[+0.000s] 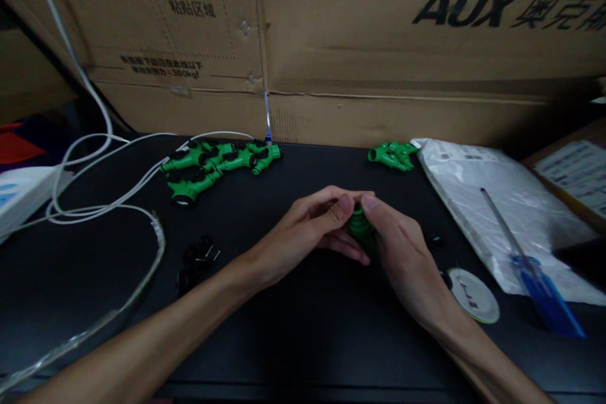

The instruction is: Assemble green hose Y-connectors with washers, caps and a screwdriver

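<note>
Centrally, near the middle of the dark surface [95, 265], I hold a small green plastic fitting [360, 227] between both hands: the left hand [307, 227] curls closed around its near side, and the right hand [398, 246] pinches its top with thumb and forefinger. Most of the fitting is hidden, though it appears ribbed and cylindrical. Risk, as I judge it: the smooth moulded plastic could slip from so narrow a pinch and roll toward the front edge, or knock the small black ring [435, 241] lying just beside my right hand. Toward the back edge lie a cluster of glossy green fittings [213, 164] and a smaller green pair [392, 154]. A crinkled clear plastic bag [497, 202] at the right edge carries a blue-handled screwdriver [534, 271]; limp white cables [95, 202] loop at left.
</note>
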Tool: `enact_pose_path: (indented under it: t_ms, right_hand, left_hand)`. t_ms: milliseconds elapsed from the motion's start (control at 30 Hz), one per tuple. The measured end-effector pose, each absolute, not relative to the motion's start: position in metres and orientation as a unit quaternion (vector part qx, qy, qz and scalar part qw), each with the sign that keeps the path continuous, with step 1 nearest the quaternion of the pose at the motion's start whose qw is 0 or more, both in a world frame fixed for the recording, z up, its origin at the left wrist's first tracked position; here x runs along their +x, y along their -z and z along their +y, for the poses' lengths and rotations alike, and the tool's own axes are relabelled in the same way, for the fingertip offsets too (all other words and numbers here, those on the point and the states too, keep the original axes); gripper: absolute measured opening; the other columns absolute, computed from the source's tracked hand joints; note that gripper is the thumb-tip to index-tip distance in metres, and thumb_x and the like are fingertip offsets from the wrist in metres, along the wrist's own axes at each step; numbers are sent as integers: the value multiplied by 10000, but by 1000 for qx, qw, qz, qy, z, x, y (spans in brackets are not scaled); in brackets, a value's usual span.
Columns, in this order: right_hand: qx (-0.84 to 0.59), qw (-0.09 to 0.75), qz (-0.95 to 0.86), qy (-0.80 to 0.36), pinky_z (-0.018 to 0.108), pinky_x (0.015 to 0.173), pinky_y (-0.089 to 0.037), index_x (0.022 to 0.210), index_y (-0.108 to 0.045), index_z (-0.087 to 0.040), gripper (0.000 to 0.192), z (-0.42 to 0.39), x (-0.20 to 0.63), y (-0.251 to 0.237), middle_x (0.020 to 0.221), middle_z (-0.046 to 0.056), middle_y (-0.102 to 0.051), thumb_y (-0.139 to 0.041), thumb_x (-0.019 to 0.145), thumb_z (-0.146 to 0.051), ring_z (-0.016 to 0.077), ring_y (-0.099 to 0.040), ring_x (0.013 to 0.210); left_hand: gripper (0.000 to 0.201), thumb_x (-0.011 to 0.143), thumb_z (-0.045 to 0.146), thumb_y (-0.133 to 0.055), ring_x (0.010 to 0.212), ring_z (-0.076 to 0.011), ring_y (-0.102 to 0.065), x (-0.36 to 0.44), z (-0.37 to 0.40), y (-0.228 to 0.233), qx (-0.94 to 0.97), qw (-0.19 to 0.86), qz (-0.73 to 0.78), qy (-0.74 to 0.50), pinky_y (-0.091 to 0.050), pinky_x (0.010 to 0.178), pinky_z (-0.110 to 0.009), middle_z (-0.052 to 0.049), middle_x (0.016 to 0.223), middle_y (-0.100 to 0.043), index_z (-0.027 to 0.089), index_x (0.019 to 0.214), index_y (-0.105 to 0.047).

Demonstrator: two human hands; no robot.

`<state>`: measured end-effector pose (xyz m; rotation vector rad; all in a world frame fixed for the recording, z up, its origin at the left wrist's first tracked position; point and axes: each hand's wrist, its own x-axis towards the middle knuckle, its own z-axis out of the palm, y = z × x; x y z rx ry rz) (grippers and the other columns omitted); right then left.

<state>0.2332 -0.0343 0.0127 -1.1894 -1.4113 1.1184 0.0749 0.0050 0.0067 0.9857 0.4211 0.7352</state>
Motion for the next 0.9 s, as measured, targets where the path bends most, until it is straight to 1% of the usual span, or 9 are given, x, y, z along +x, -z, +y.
enact_pose_path:
  t_ms: [67, 200, 300, 400, 500, 567, 667, 833, 900]
  right_hand:
    - [-478, 477, -581, -454, 230, 586, -421, 917, -661, -218, 346, -35, 233, -14, 740, -28, -578, -444, 1051, -452, 117, -503, 670]
    - [-466, 490, -617, -402, 211, 566, -390, 725, -570, -205, 388, -36, 231, -17, 640, -50, -513, -426, 1060, -339, 89, -469, 609]
    - [-464, 498, -630, -374, 215, 520, -353, 666, -502, -203, 393, -35, 230, -19, 593, -61, -479, -441, 1044, -293, 80, -429, 558]
    - [-468, 492, -633, -371, 226, 484, -321, 657, -494, -205, 392, -34, 229, -20, 562, -69, -459, -439, 1036, -288, 77, -396, 516]
    - [-484, 492, -625, -364, 231, 477, -312, 672, -496, -208, 375, -33, 230, -19, 574, -69, -449, -448, 1030, -307, 80, -382, 518]
    - [-489, 493, -623, -359, 234, 477, -310, 674, -489, -210, 370, -33, 230, -19, 583, -68, -439, -446, 1027, -311, 83, -374, 525]
    - [-484, 492, -630, -357, 239, 480, -304, 676, -493, -210, 368, -35, 228, -20, 597, -66, -434, -435, 1029, -298, 85, -367, 536]
    - [-463, 498, -638, -362, 244, 515, -325, 655, -503, -209, 392, -37, 225, -23, 583, -63, -459, -428, 1033, -280, 91, -385, 548]
    - [-470, 496, -629, -372, 246, 531, -341, 671, -528, -209, 389, -36, 225, -23, 589, -59, -483, -432, 1035, -307, 95, -407, 555]
  left_hand:
    - [332, 1020, 366, -589, 693, -128, -747, 74, 5, -6, 450, 801, 194, -345, -577, 663, -191, -44, 834, -734, 160, 1266, -678]
    - [260, 1020, 304, -592, 676, -124, -747, 75, 4, -6, 440, 806, 192, -346, -572, 631, -184, -41, 863, -743, 177, 1216, -705]
    - [258, 1006, 308, -616, 645, -125, -738, 76, 4, -6, 439, 803, 200, -349, -568, 610, -184, -33, 813, -740, 177, 1207, -709]
    - [296, 1003, 345, -620, 608, -121, -724, 78, 3, -7, 443, 795, 217, -353, -554, 581, -176, -24, 744, -727, 169, 1227, -700]
    - [380, 999, 443, -602, 605, -124, -722, 79, 4, -9, 453, 788, 219, -354, -557, 583, -181, -29, 726, -720, 155, 1224, -707]
    - [407, 974, 470, -633, 607, -123, -720, 80, 4, -10, 460, 784, 220, -354, -561, 590, -183, -25, 724, -715, 150, 1211, -714]
    - [369, 961, 426, -669, 615, -115, -717, 78, 4, -9, 460, 784, 223, -351, -559, 600, -177, -17, 737, -715, 152, 1204, -714]
    - [301, 993, 365, -629, 600, -101, -705, 76, 5, -6, 451, 794, 216, -345, -534, 559, -163, -9, 761, -715, 185, 1219, -713]
    - [317, 1003, 388, -606, 590, -103, -700, 76, 5, -7, 466, 783, 220, -348, -531, 544, -164, -5, 739, -698, 190, 1227, -711]
